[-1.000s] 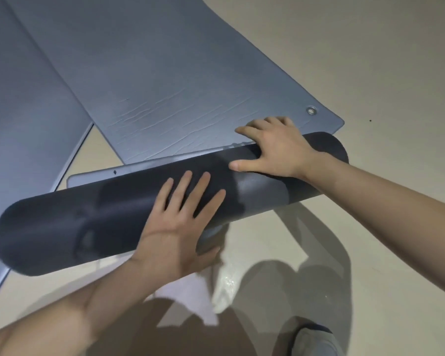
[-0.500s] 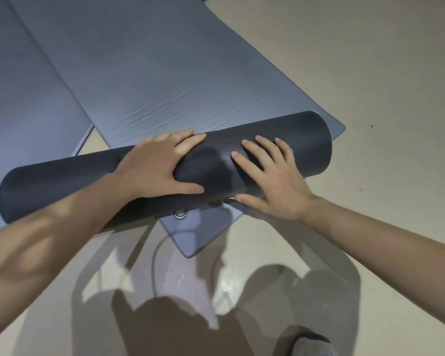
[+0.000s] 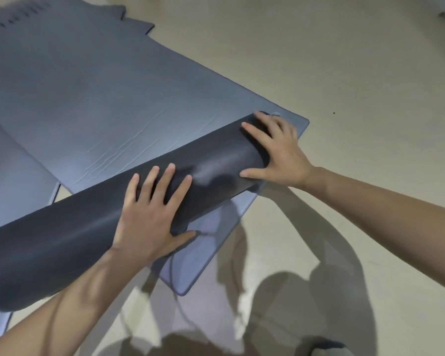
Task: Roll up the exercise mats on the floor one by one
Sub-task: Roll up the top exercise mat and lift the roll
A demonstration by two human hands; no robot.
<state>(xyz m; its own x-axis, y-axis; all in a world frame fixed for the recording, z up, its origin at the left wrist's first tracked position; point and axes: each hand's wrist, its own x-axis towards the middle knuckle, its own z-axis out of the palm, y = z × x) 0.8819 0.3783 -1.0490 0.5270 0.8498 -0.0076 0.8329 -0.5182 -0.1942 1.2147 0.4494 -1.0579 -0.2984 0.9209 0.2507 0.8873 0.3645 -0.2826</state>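
**A:** Here's the roll (image 3: pixel 75 242), a dark tube lying slantwise on the floor (image 3: pixel 357 73). Its left end runs off the edge of shot and its right end sits farther away.

**B:** Both hands on it?

**A:** Both. The left hand (image 3: pixel 149 217) lies flat on the roll's middle, fingers straight and fanned over the top, thumb down on the near side. The right hand (image 3: pixel 280 152) covers the roll's right end, fingers spread across the crown, thumb stretched along the near face.

**B:** Anything gripped?

**A:** Nothing. Neither hand curls round it. These are open palms pressing down, well apart along the roll.

**B:** What's beyond the roll?

**A:** A mat (image 3: pixel 108 98), blue-grey and flat, creased just past the roll and running away from it. The roll lies across its near end. There's an eyelet (image 3: pixel 276 114) in the mat's corner, just past the right hand.

**B:** And off to the left?

**A:** A second mat (image 3: pixel 13 170), beyond the roll's left half, with a sliver of floor between the two.

**B:** Near side?

**A:** A round-cornered flap (image 3: pixel 206 255) pokes out from under the roll toward the person. It's blurred, so it may be the roll's loose tail or a separate sheet, and I can't tell which. Arm shadows fall on the floor nearer than the roll, and a shoe (image 3: pixel 329 349) peeks in at the bottom.
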